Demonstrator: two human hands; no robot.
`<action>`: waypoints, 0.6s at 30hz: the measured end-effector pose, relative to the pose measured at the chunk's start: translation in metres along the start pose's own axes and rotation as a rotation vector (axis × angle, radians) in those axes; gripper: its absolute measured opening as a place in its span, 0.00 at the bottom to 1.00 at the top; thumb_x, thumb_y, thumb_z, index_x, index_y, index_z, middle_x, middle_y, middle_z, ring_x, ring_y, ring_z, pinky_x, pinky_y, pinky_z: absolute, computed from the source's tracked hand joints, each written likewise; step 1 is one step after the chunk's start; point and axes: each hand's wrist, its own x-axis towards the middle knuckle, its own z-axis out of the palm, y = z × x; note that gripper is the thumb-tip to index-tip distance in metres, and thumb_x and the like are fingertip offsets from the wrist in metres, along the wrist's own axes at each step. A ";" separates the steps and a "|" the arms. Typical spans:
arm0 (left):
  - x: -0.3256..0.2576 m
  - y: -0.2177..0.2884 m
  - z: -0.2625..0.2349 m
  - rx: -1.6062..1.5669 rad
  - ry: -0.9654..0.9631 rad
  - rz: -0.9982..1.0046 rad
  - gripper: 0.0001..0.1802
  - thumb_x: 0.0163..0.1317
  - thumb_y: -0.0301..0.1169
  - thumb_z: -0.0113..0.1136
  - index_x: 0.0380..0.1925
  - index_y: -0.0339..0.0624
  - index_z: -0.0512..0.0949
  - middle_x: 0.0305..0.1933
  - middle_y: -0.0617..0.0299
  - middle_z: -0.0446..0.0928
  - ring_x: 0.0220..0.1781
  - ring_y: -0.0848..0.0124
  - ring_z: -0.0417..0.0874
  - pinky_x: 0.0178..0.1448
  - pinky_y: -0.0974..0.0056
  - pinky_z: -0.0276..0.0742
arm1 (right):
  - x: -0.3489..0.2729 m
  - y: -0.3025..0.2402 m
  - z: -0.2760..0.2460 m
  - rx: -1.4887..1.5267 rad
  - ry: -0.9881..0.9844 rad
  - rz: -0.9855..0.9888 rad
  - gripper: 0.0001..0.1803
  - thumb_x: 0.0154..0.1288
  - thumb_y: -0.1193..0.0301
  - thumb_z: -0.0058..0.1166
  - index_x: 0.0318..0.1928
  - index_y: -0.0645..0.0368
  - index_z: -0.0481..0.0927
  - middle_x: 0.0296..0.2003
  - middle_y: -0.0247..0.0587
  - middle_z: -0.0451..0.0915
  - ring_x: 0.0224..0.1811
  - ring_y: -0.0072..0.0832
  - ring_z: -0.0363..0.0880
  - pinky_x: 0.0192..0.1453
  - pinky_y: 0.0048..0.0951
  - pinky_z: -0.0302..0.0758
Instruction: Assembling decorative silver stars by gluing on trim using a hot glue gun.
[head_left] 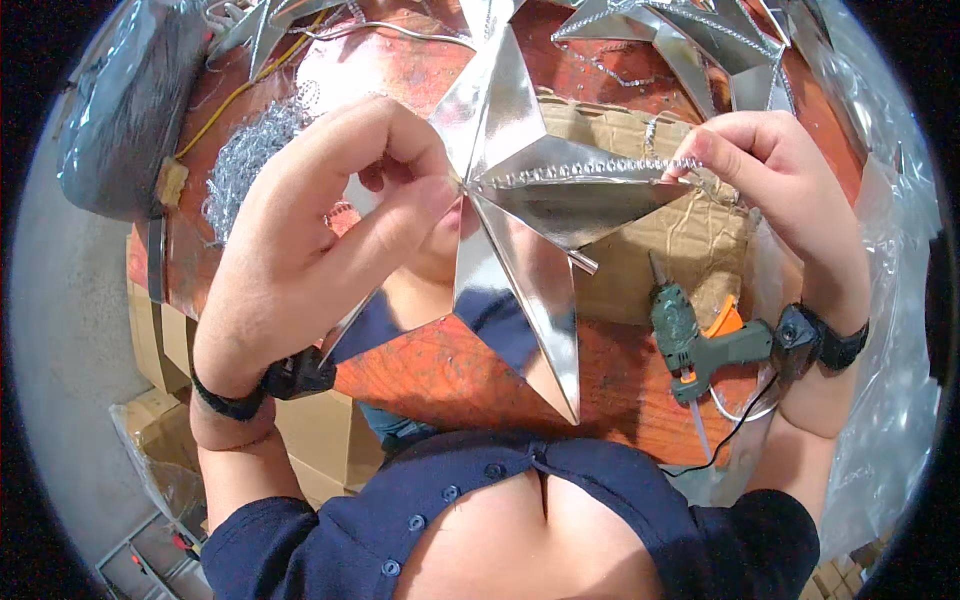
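A shiny silver folded star (pixel 515 290) is held up over the table, its points spreading around a raised centre. Along the ridge of its right-hand point runs a silver beaded trim (pixel 590 170). At the star's centre, my left hand (pixel 340 220) is closed, thumb and forefinger pinching the trim's inner end; the exact contact is partly hidden by the fingers. My right hand (pixel 775 170) pinches the same trim by its outer end, at the tip of that point. A short metal tube (pixel 583 262) sticks out beside the lower right point.
Below my right hand, a green glue gun (pixel 680 335) with an orange trigger lies on the reddish table (pixel 420 375). Flattened cardboard (pixel 640 290) sits behind it. Tangled silver trim (pixel 250 150) is at left, more silver stars (pixel 690 45) at far right, a plastic-wrapped bundle (pixel 125 110) at far left.
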 end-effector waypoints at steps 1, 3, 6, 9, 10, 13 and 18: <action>0.001 0.001 -0.003 0.001 -0.078 0.033 0.01 0.62 0.21 0.52 0.32 0.35 0.71 0.36 0.66 0.68 0.40 0.78 0.68 0.45 0.73 0.64 | -0.001 0.004 0.002 0.001 -0.002 0.000 0.18 0.70 0.61 0.55 0.34 0.66 0.83 0.30 0.32 0.83 0.36 0.18 0.78 0.44 0.23 0.72; 0.001 0.002 -0.008 0.024 -0.093 0.039 0.02 0.61 0.21 0.54 0.30 0.35 0.72 0.34 0.66 0.69 0.39 0.78 0.68 0.45 0.72 0.64 | -0.004 0.017 0.007 0.001 0.096 -0.153 0.15 0.70 0.63 0.56 0.37 0.65 0.80 0.31 0.27 0.79 0.35 0.15 0.74 0.42 0.19 0.70; 0.002 0.010 -0.011 0.010 -0.103 -0.037 0.05 0.61 0.23 0.58 0.29 0.35 0.72 0.32 0.67 0.69 0.37 0.78 0.68 0.44 0.72 0.64 | -0.014 0.009 0.014 0.136 0.195 -0.049 0.11 0.68 0.64 0.57 0.40 0.59 0.76 0.30 0.23 0.70 0.34 0.09 0.65 0.35 0.14 0.56; 0.006 0.017 -0.012 0.019 -0.097 -0.135 0.07 0.61 0.25 0.61 0.29 0.35 0.74 0.31 0.68 0.71 0.37 0.79 0.70 0.44 0.72 0.65 | -0.019 0.011 0.010 0.067 0.202 -0.059 0.12 0.66 0.64 0.58 0.41 0.58 0.74 0.30 0.21 0.66 0.32 0.08 0.62 0.34 0.15 0.55; 0.007 0.017 -0.011 -0.014 -0.117 -0.152 0.06 0.62 0.25 0.61 0.29 0.35 0.74 0.32 0.68 0.72 0.37 0.80 0.70 0.43 0.72 0.66 | -0.020 0.014 0.009 0.073 0.197 -0.062 0.12 0.66 0.64 0.58 0.41 0.58 0.74 0.30 0.21 0.66 0.32 0.08 0.62 0.34 0.15 0.55; 0.009 0.018 -0.008 -0.060 -0.091 -0.166 0.05 0.63 0.24 0.61 0.30 0.35 0.75 0.33 0.68 0.73 0.37 0.81 0.71 0.42 0.73 0.66 | -0.021 0.022 0.011 0.049 0.240 -0.052 0.11 0.66 0.65 0.59 0.40 0.58 0.74 0.30 0.20 0.66 0.31 0.08 0.60 0.34 0.14 0.55; 0.003 0.014 0.011 -0.204 0.158 -0.060 0.04 0.63 0.23 0.60 0.30 0.36 0.75 0.32 0.70 0.72 0.35 0.83 0.70 0.39 0.75 0.65 | -0.020 0.019 0.022 0.016 0.353 -0.129 0.07 0.67 0.69 0.57 0.38 0.59 0.75 0.32 0.23 0.69 0.32 0.10 0.64 0.37 0.14 0.58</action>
